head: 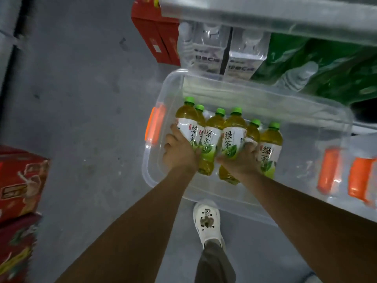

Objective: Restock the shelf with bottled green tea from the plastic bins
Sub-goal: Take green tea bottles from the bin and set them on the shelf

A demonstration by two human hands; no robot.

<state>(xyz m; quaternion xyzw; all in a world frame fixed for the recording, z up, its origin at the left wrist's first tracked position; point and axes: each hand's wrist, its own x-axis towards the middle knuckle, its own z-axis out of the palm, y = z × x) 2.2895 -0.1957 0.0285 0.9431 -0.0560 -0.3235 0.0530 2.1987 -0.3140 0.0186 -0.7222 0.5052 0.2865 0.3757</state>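
Gripping smooth green-capped tea bottles (pixel 210 137) (6, amber) inside clear plastic bin (pixel 302 111): left hand (pixel 179 152), right hand (pixel 242 158).

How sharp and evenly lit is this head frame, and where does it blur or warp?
Head view: centre is sharpest, with the green tea bottles and their labels readable under both hands, left hand and right hand; the clear bin shows soft glare on its rim; edges smear, notably the red cartons and upper bin; wide-angle bending stretches the forearms; lighting is dim and flat.
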